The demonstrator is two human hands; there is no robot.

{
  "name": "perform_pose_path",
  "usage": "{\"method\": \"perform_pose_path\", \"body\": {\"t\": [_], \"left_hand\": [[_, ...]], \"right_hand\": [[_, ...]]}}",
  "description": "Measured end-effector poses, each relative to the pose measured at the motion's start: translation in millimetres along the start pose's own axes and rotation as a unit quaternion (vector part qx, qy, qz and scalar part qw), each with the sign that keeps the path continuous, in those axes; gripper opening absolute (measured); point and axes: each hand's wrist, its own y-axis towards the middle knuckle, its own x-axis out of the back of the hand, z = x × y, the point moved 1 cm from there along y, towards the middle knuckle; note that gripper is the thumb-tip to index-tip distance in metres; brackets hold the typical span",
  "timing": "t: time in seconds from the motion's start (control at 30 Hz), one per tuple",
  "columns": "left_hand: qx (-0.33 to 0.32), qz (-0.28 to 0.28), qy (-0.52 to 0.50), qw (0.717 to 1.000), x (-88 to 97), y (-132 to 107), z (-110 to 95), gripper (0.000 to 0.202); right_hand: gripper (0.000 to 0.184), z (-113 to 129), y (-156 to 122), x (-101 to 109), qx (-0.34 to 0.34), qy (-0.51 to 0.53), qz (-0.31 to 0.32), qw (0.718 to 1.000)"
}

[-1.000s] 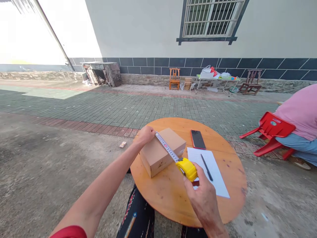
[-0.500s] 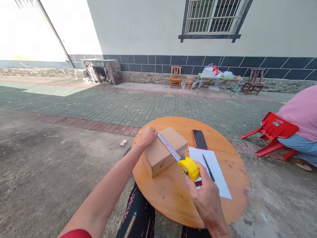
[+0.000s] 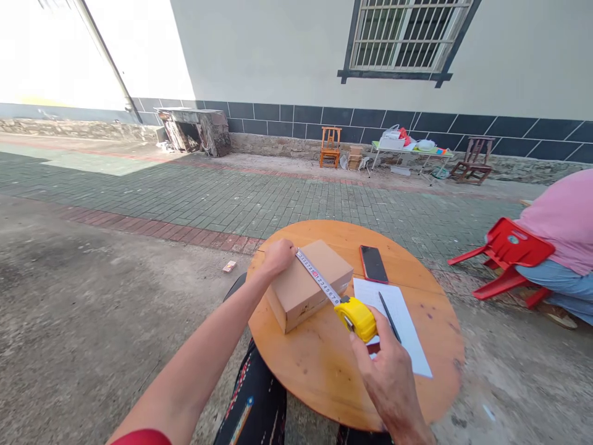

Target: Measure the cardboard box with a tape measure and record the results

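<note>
A brown cardboard box lies on a round wooden table. A white tape blade stretches across the box top. My left hand pinches the blade's end at the box's far left corner. My right hand grips the yellow tape measure case just off the box's near right edge, above the table.
A dark phone and a white paper sheet with a black pen lie right of the box. A person in a pink top sits on a red plastic chair at right. Chairs and a small table stand by the wall.
The view has shifted slightly. Both hands keep the tape stretched over the box; the yellow case sits a little nearer the box edge than a second ago.
</note>
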Motion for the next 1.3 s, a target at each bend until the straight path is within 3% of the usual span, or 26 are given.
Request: {"method": "perform_pose_path", "body": {"t": [0.27, 0.43, 0.6, 0.73, 0.87, 1.0, 1.13, 1.3], "left_hand": [[0.005, -0.012, -0.044, 0.999, 2.7, 1, 0, 0.032], [-0.026, -0.041, -0.092, 0.995, 19.2, -22, -11, 0.031], [-0.093, -0.081, -0.15, 0.981, 16.6, -79, -33, 0.029], [-0.13, -0.099, -0.183, 0.969, -5.6, -140, -47, 0.027], [-0.165, -0.078, -0.216, 0.959, -29.4, -190, -40, 0.03], [-0.097, -0.137, -0.257, 0.952, -40.0, -207, -11, 0.037], [0.012, -0.214, -0.346, 0.913, -46.8, -197, 21, 0.051], [0.099, -0.176, -0.485, 0.851, -61.4, -177, 33, 0.079]], "right_hand": [[0.047, 1, 0, -4, -0.011, 0.028, 0.005, 1.0], [0.047, 1, -8, -5, -0.024, 0.088, 0.008, 0.996], [0.046, -10, -27, -1, -0.018, 0.151, -0.021, 0.988], [0.046, -22, -45, -4, -0.021, 0.187, -0.028, 0.982], [0.047, -32, -62, -12, -0.075, 0.279, -0.023, 0.957], [0.048, -37, -70, -15, -0.129, 0.37, -0.025, 0.92], [0.047, -40, -57, -12, -0.149, 0.442, -0.025, 0.884], [0.049, -43, -10, -7, -0.127, 0.455, -0.035, 0.88]]}}
